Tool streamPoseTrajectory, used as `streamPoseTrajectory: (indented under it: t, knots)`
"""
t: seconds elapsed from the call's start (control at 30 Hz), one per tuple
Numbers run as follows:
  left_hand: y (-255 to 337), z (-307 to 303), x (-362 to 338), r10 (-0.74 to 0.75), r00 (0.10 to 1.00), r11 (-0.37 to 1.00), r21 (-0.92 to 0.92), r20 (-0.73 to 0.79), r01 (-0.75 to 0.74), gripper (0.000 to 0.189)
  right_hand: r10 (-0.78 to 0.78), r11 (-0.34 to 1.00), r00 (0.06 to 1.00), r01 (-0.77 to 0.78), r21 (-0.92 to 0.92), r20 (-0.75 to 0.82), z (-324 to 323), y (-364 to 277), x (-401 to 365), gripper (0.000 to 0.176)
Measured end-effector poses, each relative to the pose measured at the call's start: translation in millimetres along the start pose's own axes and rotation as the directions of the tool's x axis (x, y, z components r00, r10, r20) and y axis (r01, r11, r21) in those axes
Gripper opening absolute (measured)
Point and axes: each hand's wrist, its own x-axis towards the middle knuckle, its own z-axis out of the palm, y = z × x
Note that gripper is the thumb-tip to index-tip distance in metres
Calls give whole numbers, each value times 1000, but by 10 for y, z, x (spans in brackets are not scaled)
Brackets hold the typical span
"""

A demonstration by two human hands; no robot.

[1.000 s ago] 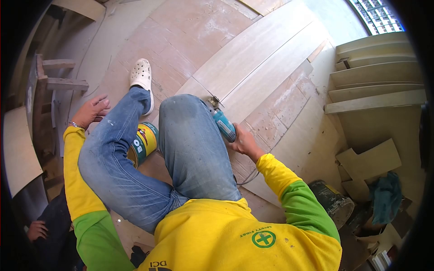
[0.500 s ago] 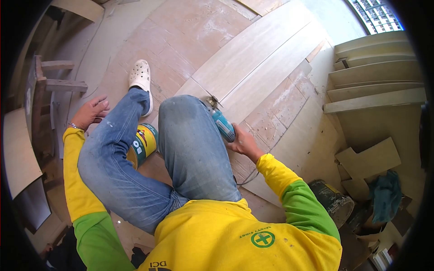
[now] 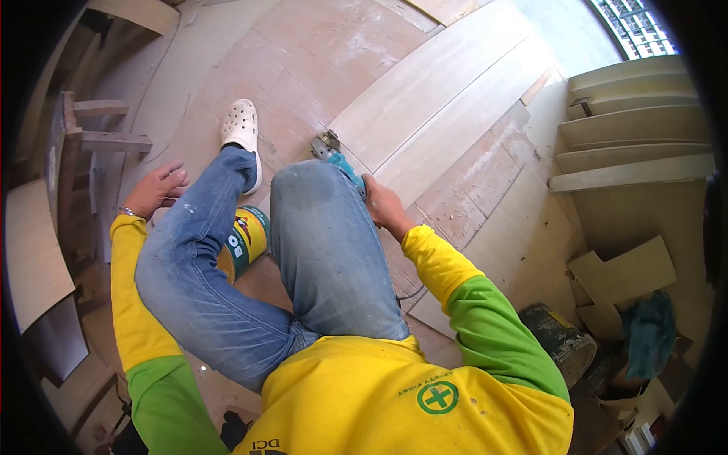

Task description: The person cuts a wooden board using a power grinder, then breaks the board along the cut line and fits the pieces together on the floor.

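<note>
My right hand grips a teal trim router by its body, beside my raised knee. The router lies tilted on its side, its metal base end pointing up and left at the near corner of a pale wooden board. My knee hides part of its body. Off to the left, my left hand hangs beside my shin with its fingers loosely stretched and nothing in them. A yellow and green tin stands on the floor between my legs.
Curved pale wooden panels stand at the right. Below them are plywood offcuts, a teal cloth and a dirty bucket. A wooden frame stands at the left. A cord runs near my right thigh.
My right hand has moved the router up and left, past my knee to the board's near corner, turning its base end away from the board. My left hand stays nearly in place.
</note>
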Motion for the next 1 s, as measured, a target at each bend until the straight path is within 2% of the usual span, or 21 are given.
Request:
streamPoseTrajectory:
  t: [0.1, 0.2, 0.27, 0.7, 0.87, 1.0]
  knots:
    - [-3, 0, 9, -1, 1000, 1000, 18, -10, 1, 68, -24, 1000, 1000, 24, 4, 5, 21, -7, 74, 46]
    - [-1, -1, 3, -8, 1000, 1000, 9, -7, 8, 67, -10, 1000, 1000, 10, 3, 14, 66, 24, 138, 44]
    - [-2, -7, 12, -13, 1000, 1000, 22, 0, 13, 67, 33, 999, 999, -33, 28, 17, 86, 43, 201, 49]
    - [118, 68, -15, 0, 1000, 1000, 29, 2, 0, 71, 48, 998, 999, -49, 31, 20, 85, -20, 269, 46]
    - [98, 59, 20, 2, 1000, 1000, 13, 8, -3, 70, 35, 999, 998, -33, -28, 51, 32, -85, 294, 38]
    - [93, 48, -1, -2, 1000, 1000, 7, 2, 2, 70, 57, 998, 998, -57, 17, 18, 84, -34, 326, 45]
